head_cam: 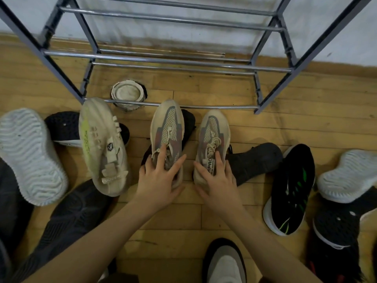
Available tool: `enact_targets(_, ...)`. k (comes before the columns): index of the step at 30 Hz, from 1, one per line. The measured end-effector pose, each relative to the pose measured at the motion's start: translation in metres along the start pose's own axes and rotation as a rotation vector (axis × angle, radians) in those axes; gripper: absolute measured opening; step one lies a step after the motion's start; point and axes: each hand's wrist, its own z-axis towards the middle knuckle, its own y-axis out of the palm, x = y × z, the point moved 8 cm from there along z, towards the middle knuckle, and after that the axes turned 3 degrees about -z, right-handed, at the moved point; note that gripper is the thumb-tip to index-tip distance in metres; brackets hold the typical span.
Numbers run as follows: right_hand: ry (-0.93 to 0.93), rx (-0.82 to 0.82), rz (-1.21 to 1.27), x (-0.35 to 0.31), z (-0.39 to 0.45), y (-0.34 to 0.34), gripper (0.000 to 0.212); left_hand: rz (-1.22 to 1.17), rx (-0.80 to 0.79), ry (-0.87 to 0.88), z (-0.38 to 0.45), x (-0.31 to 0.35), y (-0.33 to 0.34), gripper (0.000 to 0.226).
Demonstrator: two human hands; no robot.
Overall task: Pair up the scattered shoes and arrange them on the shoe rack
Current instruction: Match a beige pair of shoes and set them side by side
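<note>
A: What does each grip have?

B: The left hand curls over the heel and collar of the left beige shoe, fingers on the laces and tongue. The right hand clasps the heel of the right beige shoe the same way, fingers on the tongue label.

A: How do the shoes lie from the hands?

B: Straight ahead of them. Each long axis runs away from the person, heels in the hands, toes pointing at the shoe rack. The two lie side by side, nearly parallel, apart, on the wooden floor, the left one resting partly on a dark shoe.

A: And the rack?

B: Its lowest front bar sits just beyond the toes. I judge a lift forward, toes first, would seat the pair. Other shoes lie scattered on both sides.
</note>
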Motion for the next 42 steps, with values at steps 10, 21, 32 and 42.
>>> enact_targets(10,-0.013,0.067,0.112,-0.004,0.010,-0.011,0.061,-0.236,0.130,0.077,-0.004,-0.006,-0.027,0.059)
enact_targets(21,-0.170,0.440,0.264,-0.048,-0.003,-0.108,0.052,-0.356,0.453,0.176,-0.029,-0.006,-0.115,0.050)
enact_targets(32,-0.243,0.312,0.262,-0.106,0.069,-0.114,0.058,-0.266,0.378,0.144,0.018,-0.085,-0.144,0.055)
enact_targets(42,-0.300,0.294,0.307,-0.114,0.176,-0.114,0.055,-0.259,0.418,0.125,0.094,-0.138,-0.139,0.048)
